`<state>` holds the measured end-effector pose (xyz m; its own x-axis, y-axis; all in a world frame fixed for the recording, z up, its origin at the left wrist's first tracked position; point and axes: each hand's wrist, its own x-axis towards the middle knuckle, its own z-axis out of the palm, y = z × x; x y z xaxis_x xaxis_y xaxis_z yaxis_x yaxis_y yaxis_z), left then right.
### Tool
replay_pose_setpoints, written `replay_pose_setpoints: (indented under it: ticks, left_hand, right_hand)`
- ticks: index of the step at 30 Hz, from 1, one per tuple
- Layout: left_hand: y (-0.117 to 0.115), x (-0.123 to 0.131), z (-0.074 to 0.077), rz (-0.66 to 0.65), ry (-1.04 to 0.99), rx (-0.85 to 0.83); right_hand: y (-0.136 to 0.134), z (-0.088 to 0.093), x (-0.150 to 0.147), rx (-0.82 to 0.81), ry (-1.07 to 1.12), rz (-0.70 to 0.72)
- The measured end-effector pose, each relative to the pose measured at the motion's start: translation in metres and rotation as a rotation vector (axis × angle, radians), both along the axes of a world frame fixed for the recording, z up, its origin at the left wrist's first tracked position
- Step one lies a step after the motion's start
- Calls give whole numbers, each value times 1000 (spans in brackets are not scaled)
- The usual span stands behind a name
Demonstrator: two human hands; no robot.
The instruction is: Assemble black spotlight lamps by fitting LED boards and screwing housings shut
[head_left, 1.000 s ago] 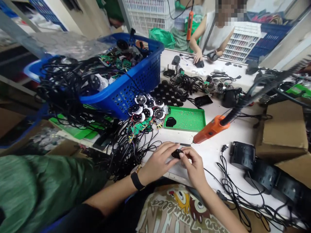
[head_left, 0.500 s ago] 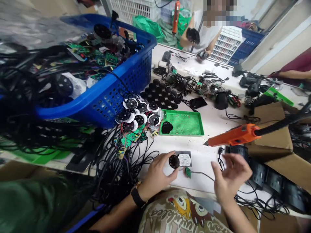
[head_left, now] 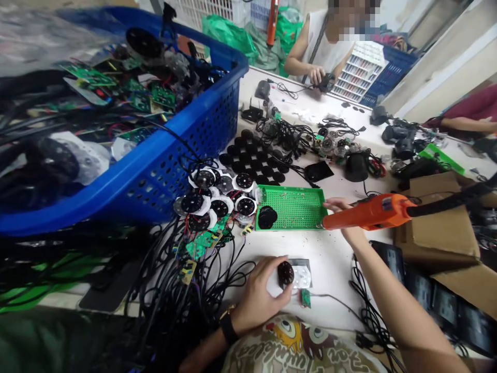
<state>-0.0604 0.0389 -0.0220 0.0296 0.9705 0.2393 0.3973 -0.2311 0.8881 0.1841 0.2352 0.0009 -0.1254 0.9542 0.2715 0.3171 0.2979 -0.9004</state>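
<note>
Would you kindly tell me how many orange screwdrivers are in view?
2. The near screwdriver is in front of the right hand, its tip by the green tray; the far screwdriver hangs in the background, cut by the picture's top edge. Others may be hidden.

Legible matter is confined to the printed garment [head_left: 303, 360] at the lower edge, where curved script lettering [head_left: 252, 353] appears to include "winkles", with a shorter word to its right, possibly "For"; neither reading is certain. Larger characters beneath the script are cut off by the frame and cannot be read. Any markings on the orange driver [head_left: 368, 213] are too small and blurred to decipher.
</note>
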Motion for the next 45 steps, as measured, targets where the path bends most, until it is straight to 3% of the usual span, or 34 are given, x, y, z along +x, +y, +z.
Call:
replay_pose_setpoints:
  ticks: [4,8,14,21,27,31,39,45]
  left_hand:
    - [2,3,-6,-37,-10,68]
    - [1,5,-11,-34,-5,89]
    - [2,5,-10,-56,-6,107]
    - [1,7,-11,-26,9,81]
    - [1,7,-9,-43,-1,96]
    - [1,8,-7,-59,5,90]
    - [1,8,-6,-35,-5,97]
    - [0,8,-7,-41,-13,104]
  right_hand:
    - [50,-27,-35,35,-387,194]
    - [47,-46,-44,89,-580,305]
    - [33,-36,-16,150,-688,373]
    - [49,-44,-38,220,-801,411]
    - [17,-29,-6,209,-823,557]
    - [-3,-20,15,172,-823,488]
    - [-11,-25,0,155,-751,421]
    - [-33,-21,38,180,-533,49]
